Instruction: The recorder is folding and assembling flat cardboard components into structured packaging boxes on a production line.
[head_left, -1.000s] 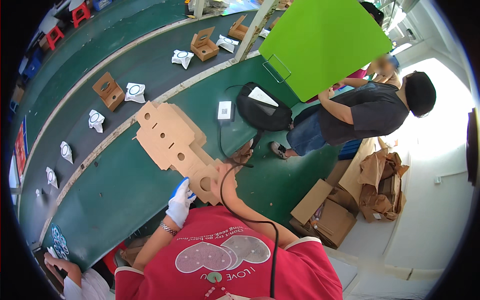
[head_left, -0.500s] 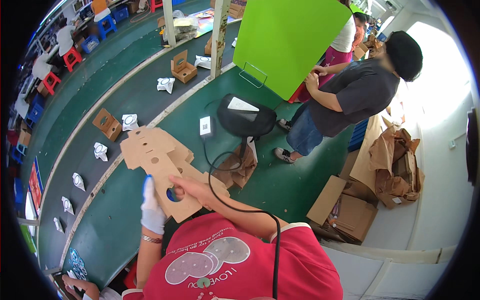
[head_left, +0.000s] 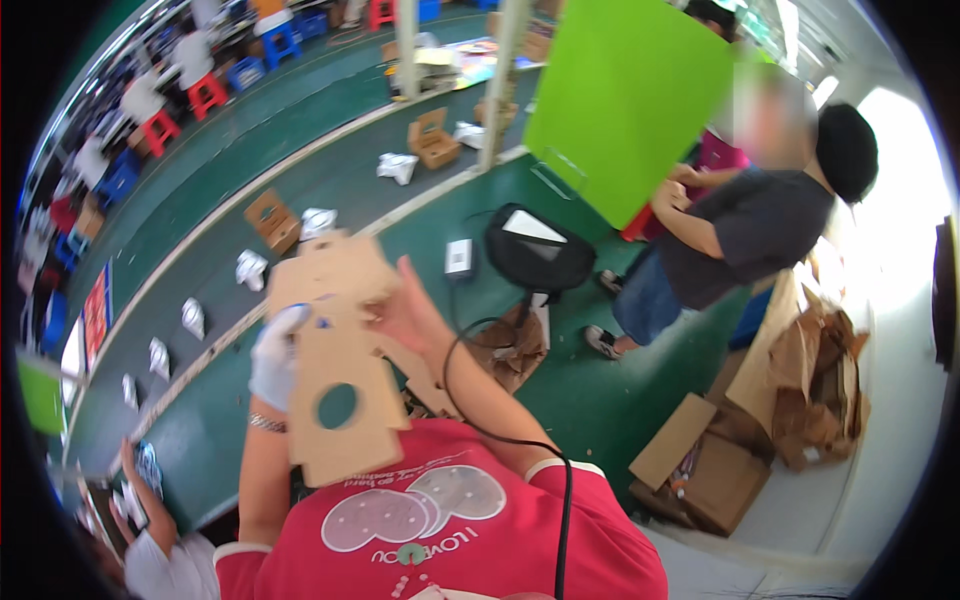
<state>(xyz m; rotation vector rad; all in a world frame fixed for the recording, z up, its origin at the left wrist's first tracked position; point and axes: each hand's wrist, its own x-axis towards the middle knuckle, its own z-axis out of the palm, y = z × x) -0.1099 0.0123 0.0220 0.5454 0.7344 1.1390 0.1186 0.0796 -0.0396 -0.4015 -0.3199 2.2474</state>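
A flat die-cut cardboard box blank [head_left: 345, 340] with a large round hole is raised in front of my chest. My left hand [head_left: 274, 358], in a white glove with blue fingertips, is closed on its left edge. My bare right hand [head_left: 405, 318] is at the opposite edge, its fingers curled against the board and partly smeared by motion. Beneath my right forearm, more cardboard [head_left: 415, 372] shows in part on the green table [head_left: 225, 440].
Beyond the table, a belt [head_left: 225, 240] carries several white-wrapped items [head_left: 250, 270] and open small boxes [head_left: 272, 222]. A black bag [head_left: 540, 250] lies ahead, with a cable trailing to me. A co-worker [head_left: 750, 235] stands right, near cartons [head_left: 705, 465]. Another person [head_left: 165, 545] is lower left.
The blank has been lifted toward me and turned more upright. My right hand has shifted from its round hole to the right edge. The whole view has swung left.
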